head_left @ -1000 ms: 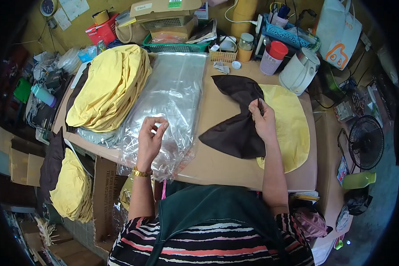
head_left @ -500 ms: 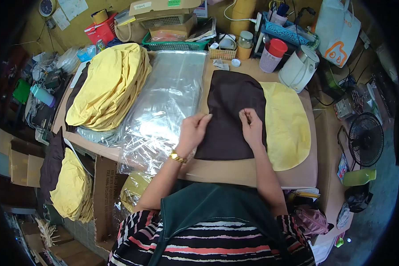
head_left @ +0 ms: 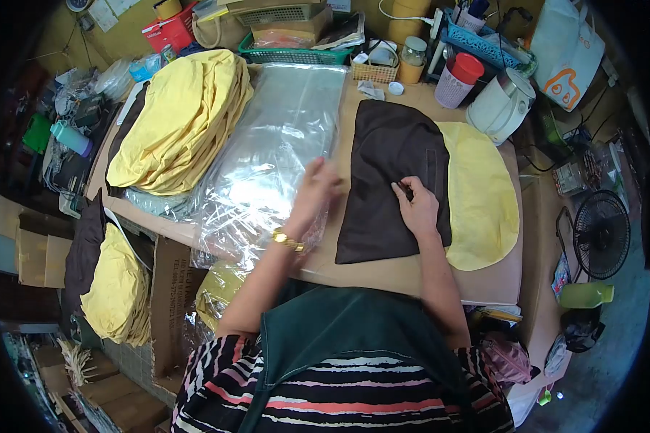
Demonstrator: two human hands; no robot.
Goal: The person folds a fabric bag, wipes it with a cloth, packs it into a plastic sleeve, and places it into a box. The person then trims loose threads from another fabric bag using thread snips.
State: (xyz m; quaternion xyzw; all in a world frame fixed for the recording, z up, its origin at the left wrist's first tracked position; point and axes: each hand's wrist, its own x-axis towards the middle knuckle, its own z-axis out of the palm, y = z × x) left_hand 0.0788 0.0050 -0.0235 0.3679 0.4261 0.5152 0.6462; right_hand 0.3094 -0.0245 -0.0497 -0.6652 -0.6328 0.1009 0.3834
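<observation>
A dark brown fabric piece [head_left: 383, 144] lies on the table in front of me, with a yellow rounded fabric part [head_left: 484, 195] extending from its right side. A narrow dark strip [head_left: 431, 169] shows near its right edge. My right hand [head_left: 419, 208] rests over the dark fabric, thumb and fingers closed in a pinch; what is between them is hidden. My left hand [head_left: 316, 191], smeared by motion, is left of the dark fabric, over the edge of a stack of clear plastic bags [head_left: 282, 137]. A gold watch [head_left: 287, 240] circles that wrist.
A tall pile of yellow fabric pieces [head_left: 180, 123] stands at the left. More yellow fabric [head_left: 115, 296] hangs beside the table. Along the back are a green basket [head_left: 296, 56], a red cup [head_left: 467, 67] and a white kettle [head_left: 498, 108]. A black fan [head_left: 601, 234] stands right.
My left hand has let go of the dark fabric's left edge and moved away from it. The strip on the fabric has come into sight. The whole view has shifted slightly.
</observation>
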